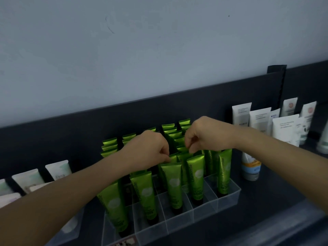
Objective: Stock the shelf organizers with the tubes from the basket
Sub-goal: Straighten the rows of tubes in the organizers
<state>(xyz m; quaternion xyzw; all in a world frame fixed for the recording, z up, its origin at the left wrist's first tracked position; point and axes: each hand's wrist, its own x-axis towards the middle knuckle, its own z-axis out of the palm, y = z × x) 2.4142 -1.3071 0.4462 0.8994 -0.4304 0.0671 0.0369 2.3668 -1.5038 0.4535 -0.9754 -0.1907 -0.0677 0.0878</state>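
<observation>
The left hand (149, 148) pinches the crimped top of a green tube (172, 174), likely to steer it cap-down into its slot. The right hand (204, 137), fingers curled, seems to pinch a second tube (184, 157) just beside it. Both tubes stand in the clear organizer (229, 194) on the shelf (266, 201).

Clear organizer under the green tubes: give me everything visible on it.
The organizer is a translucent plastic tray, split by thin walls into cells in rows. It sits flat on the dark shelf. In the cells green tubes stand cap-down; several front cells are empty. A patterned sticker, unreadable, shows at its front left edge. The left hand and right hand pinch tube tops, not touching it.
</observation>
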